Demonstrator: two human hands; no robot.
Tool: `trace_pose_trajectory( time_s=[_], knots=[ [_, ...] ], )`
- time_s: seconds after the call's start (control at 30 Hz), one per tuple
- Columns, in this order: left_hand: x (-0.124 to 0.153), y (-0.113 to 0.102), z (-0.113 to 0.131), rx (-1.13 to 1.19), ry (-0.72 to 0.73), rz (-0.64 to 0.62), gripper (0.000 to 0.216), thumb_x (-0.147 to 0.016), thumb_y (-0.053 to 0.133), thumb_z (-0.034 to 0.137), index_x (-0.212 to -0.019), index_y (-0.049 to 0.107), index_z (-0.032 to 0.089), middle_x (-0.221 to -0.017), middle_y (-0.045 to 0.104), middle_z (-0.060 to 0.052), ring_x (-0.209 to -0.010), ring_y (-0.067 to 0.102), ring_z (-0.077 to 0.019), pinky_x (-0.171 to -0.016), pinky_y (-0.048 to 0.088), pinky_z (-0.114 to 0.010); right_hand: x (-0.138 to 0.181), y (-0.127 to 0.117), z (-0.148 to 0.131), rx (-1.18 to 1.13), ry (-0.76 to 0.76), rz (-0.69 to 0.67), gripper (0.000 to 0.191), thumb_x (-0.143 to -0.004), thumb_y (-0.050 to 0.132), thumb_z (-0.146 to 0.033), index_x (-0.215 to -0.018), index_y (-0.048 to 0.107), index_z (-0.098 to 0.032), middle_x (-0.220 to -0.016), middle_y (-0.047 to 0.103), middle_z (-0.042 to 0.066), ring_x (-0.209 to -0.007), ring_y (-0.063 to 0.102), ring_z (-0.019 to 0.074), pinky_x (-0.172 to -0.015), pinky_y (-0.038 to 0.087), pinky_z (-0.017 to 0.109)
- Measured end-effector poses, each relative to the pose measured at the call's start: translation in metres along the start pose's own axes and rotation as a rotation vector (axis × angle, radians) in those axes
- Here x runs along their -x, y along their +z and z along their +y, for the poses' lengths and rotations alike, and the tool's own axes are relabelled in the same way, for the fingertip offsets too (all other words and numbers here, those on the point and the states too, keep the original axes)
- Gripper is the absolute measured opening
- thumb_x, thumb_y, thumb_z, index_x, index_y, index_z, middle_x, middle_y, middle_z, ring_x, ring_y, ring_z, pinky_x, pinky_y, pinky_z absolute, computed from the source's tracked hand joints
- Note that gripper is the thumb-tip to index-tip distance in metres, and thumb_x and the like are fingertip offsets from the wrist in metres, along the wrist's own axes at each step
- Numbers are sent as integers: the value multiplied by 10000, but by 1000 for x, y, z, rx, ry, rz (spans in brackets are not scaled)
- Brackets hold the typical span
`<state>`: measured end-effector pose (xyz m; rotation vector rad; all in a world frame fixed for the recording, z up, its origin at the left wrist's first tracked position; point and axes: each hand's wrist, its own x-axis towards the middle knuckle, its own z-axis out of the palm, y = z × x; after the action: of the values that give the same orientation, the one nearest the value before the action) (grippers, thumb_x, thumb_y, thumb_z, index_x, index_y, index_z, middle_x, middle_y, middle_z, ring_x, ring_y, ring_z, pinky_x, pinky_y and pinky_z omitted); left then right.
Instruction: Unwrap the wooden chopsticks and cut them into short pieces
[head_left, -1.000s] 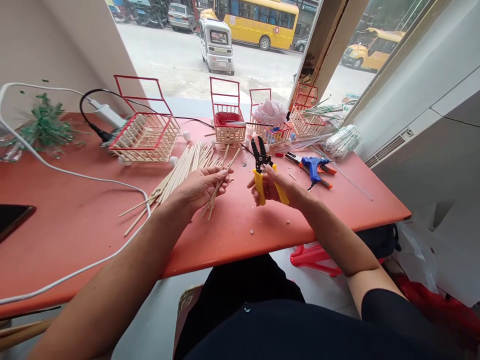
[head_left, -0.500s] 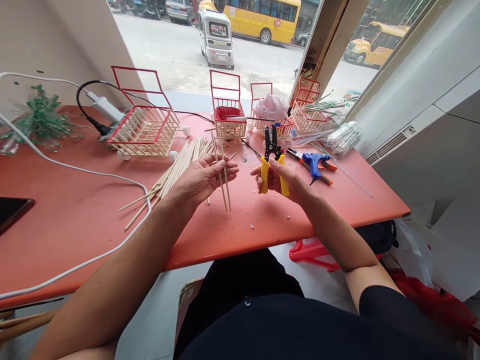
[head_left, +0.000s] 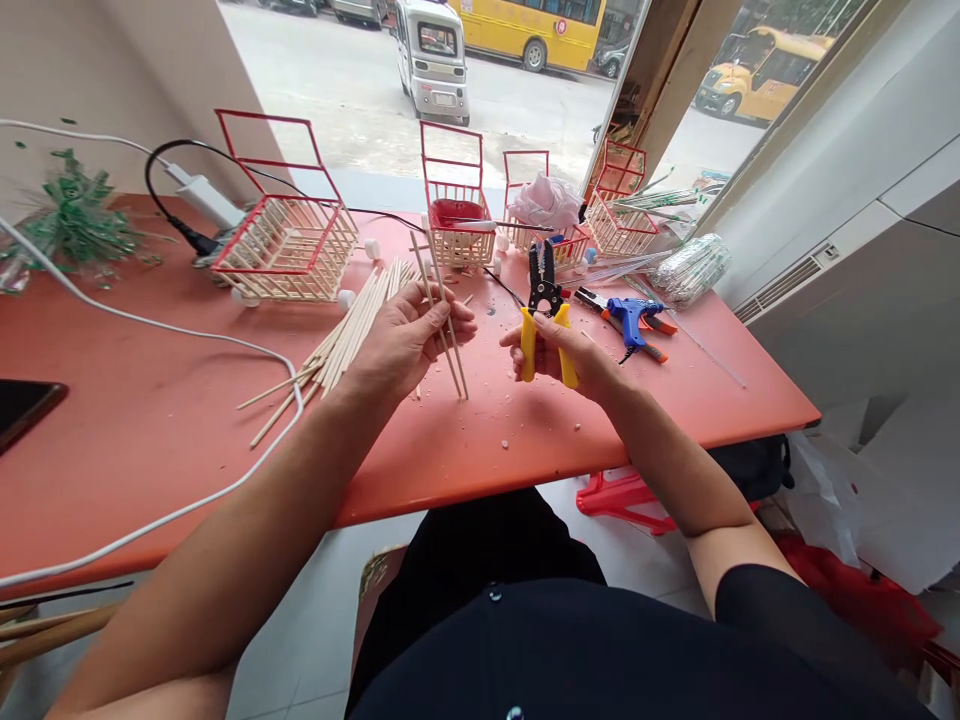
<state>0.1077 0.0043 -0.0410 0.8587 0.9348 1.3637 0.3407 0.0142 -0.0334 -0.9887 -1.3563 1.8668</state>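
Two thin wooden sticks (head_left: 453, 358) are pinched between the thumb and fingers of my left hand (head_left: 417, 335), held nearly upright over the table. My right hand (head_left: 564, 350) is wrapped around the yellow handles of wire strippers (head_left: 546, 300), whose black jaws point away from me. A gap separates the two hands; the tool does not touch the sticks. Behind and beside my left hand a loose pile of wooden sticks (head_left: 337, 345) lies fanned on the red table (head_left: 450, 460). Small cut bits are scattered between my hands.
Small stick-built carts with red trim stand along the back, one at left (head_left: 289, 245), another holding a red item (head_left: 457, 215). A blue glue gun (head_left: 634, 322) lies at right. A white cable (head_left: 247, 345) crosses the left side, near a dark phone (head_left: 26, 410).
The view has tilted down slightly, so the scene sits a little higher. The sticks in my left hand lean a bit more. Both hands keep their holds.
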Motion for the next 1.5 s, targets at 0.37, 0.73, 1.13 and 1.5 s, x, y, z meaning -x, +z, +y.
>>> trace_pose_trajectory(
  time_s=[0.37, 0.73, 1.13, 1.5],
  knots=[
    [9, -2, -10, -181, 217, -176, 123, -980, 802, 263, -875, 779, 204, -725, 615, -15, -698, 599, -158, -750, 557, -277, 1, -2, -1, 6, -26, 0, 479, -1067, 655, -604, -982, 788, -152, -867, 698, 65, -799, 692, 189, -846, 625, 336],
    [9, -8, -1, -167, 118, -146, 220, -899, 898, 332, -892, 785, 143, -757, 767, -58, -670, 748, -177, -713, 644, -309, -2, -8, 0, 122, -61, -52, 621, -944, 715, -794, -904, 722, -174, -832, 659, 41, -774, 689, 184, -814, 618, 335],
    [12, -9, -8, -76, -336, -446, 457, -705, 1068, 462, -902, 865, 103, -827, 852, -144, -719, 825, -222, -747, 699, -322, -20, 17, -6, 614, -307, -14, 527, -930, 726, -714, -865, 626, -201, -773, 555, -18, -741, 501, 147, -677, 403, 290],
    [15, 0, -16, -114, -322, -467, 566, -632, 1084, 582, -868, 866, 116, -824, 856, -146, -719, 824, -230, -738, 693, -322, -28, 30, 16, 551, -395, 190, 458, -890, 706, -649, -799, 562, -223, -732, 542, -29, -723, 513, 147, -675, 417, 305]
  ],
)
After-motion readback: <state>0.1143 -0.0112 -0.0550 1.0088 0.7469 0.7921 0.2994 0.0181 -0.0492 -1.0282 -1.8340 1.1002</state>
